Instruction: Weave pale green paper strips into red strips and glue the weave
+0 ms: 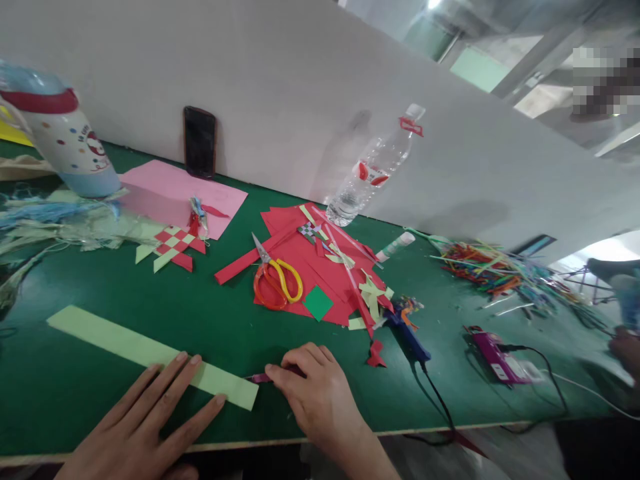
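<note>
A pale green paper strip (pixel 115 337) lies slantwise on the green table near its front edge. My left hand (pixel 155 417) rests with spread fingers on the strip's right half, pressing it flat. Just right of the strip's end, my right hand (pixel 315 387) pinches a small purple tool (pixel 261 378) whose thin tip points left at the strip. Scissors (pixel 274 283) with orange and yellow handles lie on red paper sheets (pixel 320 267) beyond my hands. A woven red and pale green paper piece (pixel 173 247) lies at the left.
At the back stand a drinking flask (pixel 75 143), a phone (pixel 200 142) and a plastic bottle (pixel 373 170). A blue glue gun (pixel 410 337) with a cord and a purple power strip (pixel 500 359) lie right. Another person's hand (pixel 625 350) shows at the right edge.
</note>
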